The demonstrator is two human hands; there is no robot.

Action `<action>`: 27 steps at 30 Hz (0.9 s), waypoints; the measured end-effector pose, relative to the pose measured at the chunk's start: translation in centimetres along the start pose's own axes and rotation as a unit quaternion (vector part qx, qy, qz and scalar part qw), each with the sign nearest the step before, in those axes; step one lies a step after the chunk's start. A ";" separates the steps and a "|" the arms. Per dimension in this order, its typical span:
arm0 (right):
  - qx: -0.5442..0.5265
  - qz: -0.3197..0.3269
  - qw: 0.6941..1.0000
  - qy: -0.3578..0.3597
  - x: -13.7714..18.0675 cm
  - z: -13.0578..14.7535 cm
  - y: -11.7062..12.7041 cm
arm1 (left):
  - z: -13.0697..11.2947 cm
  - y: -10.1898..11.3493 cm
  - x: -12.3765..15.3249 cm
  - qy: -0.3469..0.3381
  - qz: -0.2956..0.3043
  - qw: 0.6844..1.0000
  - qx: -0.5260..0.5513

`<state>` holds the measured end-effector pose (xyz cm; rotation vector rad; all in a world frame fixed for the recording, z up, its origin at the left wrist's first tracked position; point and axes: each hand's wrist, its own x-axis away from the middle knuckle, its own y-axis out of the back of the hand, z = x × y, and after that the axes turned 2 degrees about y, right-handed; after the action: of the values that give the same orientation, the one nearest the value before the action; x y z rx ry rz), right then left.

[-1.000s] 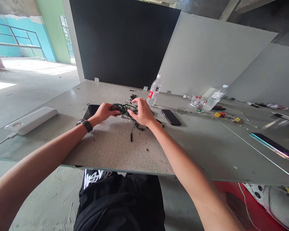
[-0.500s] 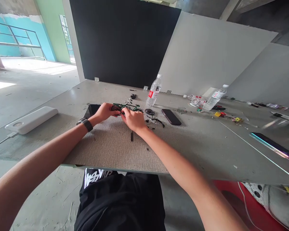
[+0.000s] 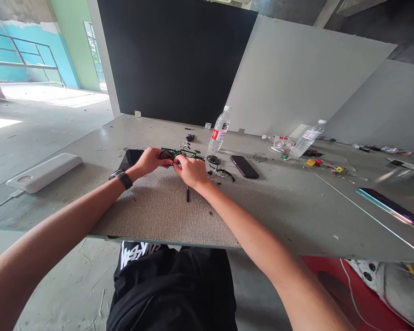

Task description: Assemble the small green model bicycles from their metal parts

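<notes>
A small green and black model bicycle (image 3: 193, 153) is between my hands, just above the table. My left hand (image 3: 152, 159) grips it around its wheel at the left end. The fingers of my right hand (image 3: 192, 171) are pinched at the lower middle of the bicycle, covering part of its frame; any tiny part between them is hidden. A loose black wheel (image 3: 214, 160) lies to the right of my right hand, with a curved black piece (image 3: 229, 174) and small clear parts near it. Below my right hand lies a thin black rod (image 3: 188, 194).
A black phone (image 3: 244, 166) and an upright water bottle (image 3: 220, 129) stand out on the right. A dark flat device (image 3: 131, 157) lies behind my left wrist. At far left is a white power bank (image 3: 46, 171) with a cable. Small loose pieces dot the table (image 3: 152, 216).
The view shifts very slightly. My right fingertips have curled a little at the bicycle; both hands otherwise keep their places.
</notes>
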<state>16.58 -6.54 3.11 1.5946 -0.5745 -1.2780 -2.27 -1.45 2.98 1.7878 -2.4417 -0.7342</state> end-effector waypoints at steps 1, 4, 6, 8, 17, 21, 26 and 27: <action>-0.004 0.001 1.000 -0.001 0.0 0.0 0.1 | 0.0 0.0 0.0 -0.005 0.004 1.000 0.001; -0.016 0.000 1.000 -0.002 0.0 -0.1 0.2 | -0.1 0.1 0.0 -0.022 0.022 1.000 0.000; -0.022 0.000 1.000 0.001 0.0 -0.3 0.3 | 0.0 0.3 -0.1 -0.031 0.034 0.999 -0.015; -0.026 -0.001 1.000 0.006 0.0 -0.4 0.4 | 0.0 0.5 -0.1 -0.037 0.044 0.998 -0.038; -0.033 0.010 0.999 0.010 0.1 -0.6 0.5 | -1.0 0.7 0.3 -0.060 0.027 0.994 -0.092; -0.049 0.009 0.999 0.013 0.1 -0.5 0.4 | -1.1 0.5 0.3 -0.053 0.020 0.995 -0.088; -0.099 -0.002 0.994 0.056 0.3 -0.1 0.9 | -0.9 0.4 0.2 -0.050 0.014 0.997 -0.061; -0.106 -0.006 0.992 0.064 0.3 -0.1 1.1 | -0.9 0.4 0.2 -0.047 0.011 0.997 -0.056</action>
<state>16.99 -7.18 3.96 1.4913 -0.3377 -1.1949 -2.41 -1.86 3.86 1.7205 -2.4180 -0.9543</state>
